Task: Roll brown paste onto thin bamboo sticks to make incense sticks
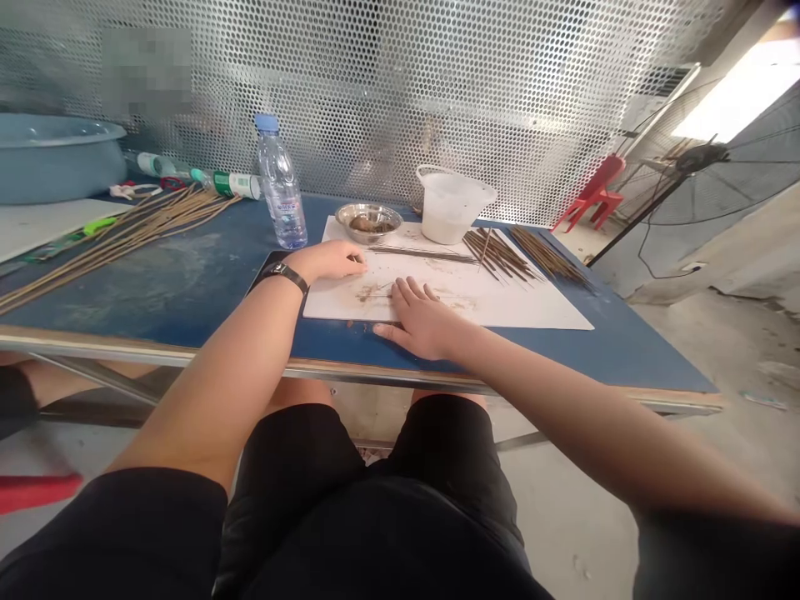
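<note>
My left hand [328, 262], with a black wristwatch [285, 277] on its wrist, rests on the far part of a white sheet [537, 312]. Its fingers are curled together, and I see nothing in them. My right hand [418, 318] lies flat across the sheet's near edge, fingers spread, over brown smears [373, 292]. Beyond my hands lies a long dark stick [422, 254]. To the right of it are two bunches of thin brown sticks [497, 255] [547, 255], with the farther bunch partly off the sheet.
A steel bowl [367, 222] with brown contents and a white plastic jug [451, 204] stand on the sheet. The blue table [187, 304] also holds a water bottle [281, 183], long sticks [118, 242], and a blue basin [56, 158]. A perforated metal screen [387, 92] stands behind.
</note>
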`<state>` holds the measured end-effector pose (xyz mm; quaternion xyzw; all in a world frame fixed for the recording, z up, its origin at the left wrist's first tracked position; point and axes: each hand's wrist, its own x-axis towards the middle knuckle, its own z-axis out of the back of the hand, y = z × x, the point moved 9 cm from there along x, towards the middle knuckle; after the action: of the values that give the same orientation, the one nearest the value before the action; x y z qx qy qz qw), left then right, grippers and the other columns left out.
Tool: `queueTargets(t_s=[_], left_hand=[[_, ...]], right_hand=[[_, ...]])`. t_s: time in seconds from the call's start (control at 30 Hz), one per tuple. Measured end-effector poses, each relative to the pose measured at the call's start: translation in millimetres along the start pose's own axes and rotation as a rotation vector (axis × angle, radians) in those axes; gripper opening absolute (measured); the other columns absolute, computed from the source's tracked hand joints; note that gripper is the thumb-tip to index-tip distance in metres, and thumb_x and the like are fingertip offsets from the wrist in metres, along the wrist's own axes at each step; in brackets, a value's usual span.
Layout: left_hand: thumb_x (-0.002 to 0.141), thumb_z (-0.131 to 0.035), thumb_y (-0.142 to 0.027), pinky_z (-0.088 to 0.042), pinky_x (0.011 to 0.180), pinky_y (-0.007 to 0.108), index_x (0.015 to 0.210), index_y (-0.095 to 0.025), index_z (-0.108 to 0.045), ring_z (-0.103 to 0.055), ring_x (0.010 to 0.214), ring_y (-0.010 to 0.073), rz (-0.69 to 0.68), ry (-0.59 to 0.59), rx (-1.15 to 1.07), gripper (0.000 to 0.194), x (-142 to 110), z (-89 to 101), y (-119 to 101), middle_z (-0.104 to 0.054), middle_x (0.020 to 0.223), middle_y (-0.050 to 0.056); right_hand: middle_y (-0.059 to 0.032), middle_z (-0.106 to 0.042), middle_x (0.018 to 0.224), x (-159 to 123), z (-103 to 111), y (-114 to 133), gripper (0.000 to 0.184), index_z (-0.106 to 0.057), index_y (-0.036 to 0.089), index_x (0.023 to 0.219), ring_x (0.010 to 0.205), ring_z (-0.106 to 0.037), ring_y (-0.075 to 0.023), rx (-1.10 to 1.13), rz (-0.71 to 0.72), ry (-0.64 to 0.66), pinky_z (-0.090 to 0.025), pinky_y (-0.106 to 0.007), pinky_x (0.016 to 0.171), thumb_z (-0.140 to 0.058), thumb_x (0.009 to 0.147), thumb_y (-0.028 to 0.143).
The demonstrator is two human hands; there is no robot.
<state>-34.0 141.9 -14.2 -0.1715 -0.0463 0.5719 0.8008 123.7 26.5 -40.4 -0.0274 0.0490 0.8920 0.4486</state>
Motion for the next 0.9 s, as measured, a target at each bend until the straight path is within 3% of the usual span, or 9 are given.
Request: queueTargets(t_s=[0.3,0.4,0.67,0.77,0.9], left_hand=[[0.089,-0.062,-0.058,-0.051,0.078,0.032,0.113,-0.026,-0.079,-0.072,0.1,0.0278,-0.001,0.01,-0.007,0.043,0,-1.0,1,-0.082,0.118,0.006],[0.088,-0.063,-0.056,-0.052,0.082,0.033,0.112,-0.025,-0.079,-0.073,0.101,0.0281,-0.03,0.007,-0.012,0.043,0,-0.7,-1,-0.082,0.119,0.006],[0.089,-0.062,-0.053,-0.051,0.087,0.031,0.117,-0.026,-0.078,-0.073,0.111,0.0267,-0.034,-0.014,-0.007,0.042,5,-2.2,3,-0.08,0.131,0.006],[0.089,-0.062,-0.055,-0.052,0.087,0.033,0.115,-0.026,-0.078,-0.073,0.111,0.0283,-0.038,-0.011,-0.015,0.042,4,-2.3,3,-0.08,0.131,0.007],[0.09,-0.062,-0.058,-0.052,0.084,0.034,0.114,-0.026,-0.077,-0.072,0.107,0.0299,-0.036,0.007,-0.027,0.043,-1,-1.4,0,-0.08,0.127,0.008]], right_hand=[[-0.0275,-0.007,0.183,69,7,-22,0.115,-0.014,-0.009,0.173,0.171,-0.005,-0.0439,0.004,-0.14,0.07,-0.014,-0.058,0.138,-0.004,0.102,0.08],[-0.0285,-0.005,0.183,63,7,-18,0.116,-0.012,-0.01,0.173,0.171,-0.005,-0.0444,-0.012,-0.117,0.076,-0.017,-0.058,0.137,-0.004,0.101,0.081],[-0.0279,-0.013,0.182,-1,0,13,0.118,-0.02,-0.007,0.173,0.17,-0.01,-0.0474,-0.012,-0.046,0.068,-0.019,-0.062,0.137,-0.007,0.099,0.084],[-0.0273,-0.01,0.182,3,0,11,0.118,-0.019,-0.007,0.173,0.17,-0.006,-0.0473,0.004,-0.074,0.055,-0.017,-0.063,0.137,-0.006,0.099,0.084],[-0.0272,-0.007,0.183,35,2,-2,0.112,-0.014,-0.008,0.173,0.171,-0.002,-0.0458,0.005,-0.123,0.061,-0.014,-0.062,0.137,-0.007,0.103,0.079]])
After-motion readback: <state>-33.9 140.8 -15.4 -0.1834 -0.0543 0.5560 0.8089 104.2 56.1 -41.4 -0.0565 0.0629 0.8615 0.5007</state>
